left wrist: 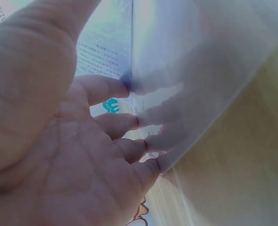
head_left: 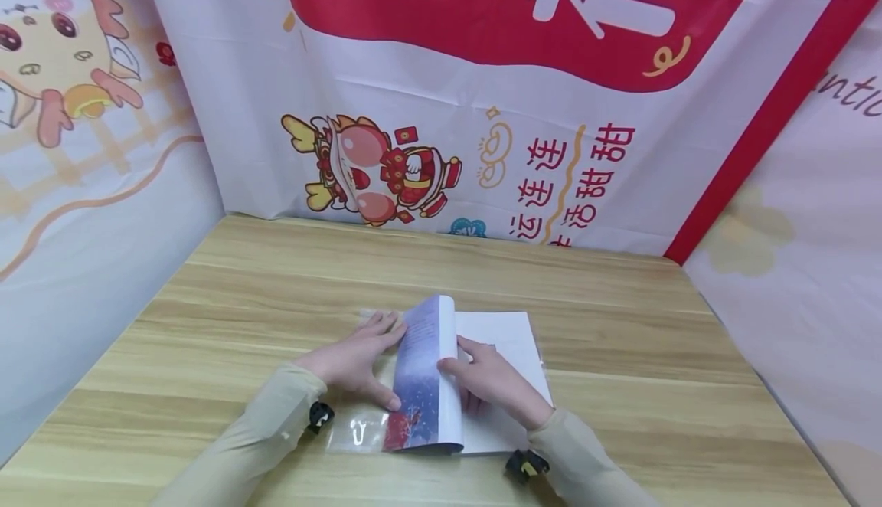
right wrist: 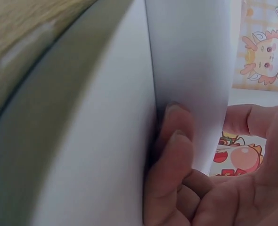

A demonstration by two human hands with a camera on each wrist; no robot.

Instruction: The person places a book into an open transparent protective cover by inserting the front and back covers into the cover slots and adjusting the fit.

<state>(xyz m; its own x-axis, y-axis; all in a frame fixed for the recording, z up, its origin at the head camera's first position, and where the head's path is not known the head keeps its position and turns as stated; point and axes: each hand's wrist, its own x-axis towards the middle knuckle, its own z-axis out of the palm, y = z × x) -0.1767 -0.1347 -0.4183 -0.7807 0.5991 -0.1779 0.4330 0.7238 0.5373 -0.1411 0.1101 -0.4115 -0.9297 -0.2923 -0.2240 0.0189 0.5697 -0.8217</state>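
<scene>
A thin book with a blue-purple cover, snow-speckled and red at the bottom, lies on the table. Its cover stands partly raised and curved over toward the left, and a white page shows on the right. Clear plastic sticks out at the left of the cover. My left hand rests with spread fingers on the plastic and the cover's left edge; in the left wrist view its fingertips touch the clear sheet. My right hand pinches the cover's curved edge, thumb outside, fingers behind it against white paper.
The wood-grain table extends around the book on all sides. A printed white and red cloth hangs along the back edge, with further printed cloths at the left and right sides. Each wrist carries a small black camera.
</scene>
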